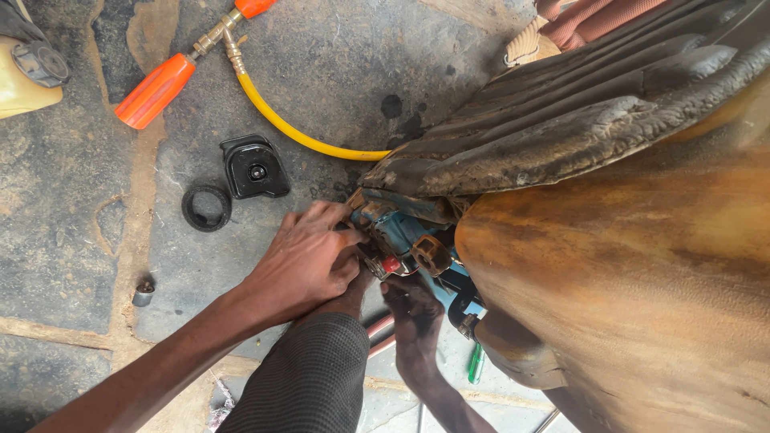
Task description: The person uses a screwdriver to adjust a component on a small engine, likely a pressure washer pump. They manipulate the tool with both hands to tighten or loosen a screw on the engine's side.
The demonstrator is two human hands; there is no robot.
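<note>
Stained stone floor (337, 72); on it orange-handled yellow hose (281, 120), black ring (206, 208), black mount (255, 167), perhaps a socket (143, 292).

Rusty panel (626, 281) blocks right; open floor (80, 224) left.

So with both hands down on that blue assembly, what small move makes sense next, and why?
Probably steady the blue assembly with the left hand while the right hand works the red-tipped fitting. Both hands already crowd it, wedged tight under the rusty body.
</note>
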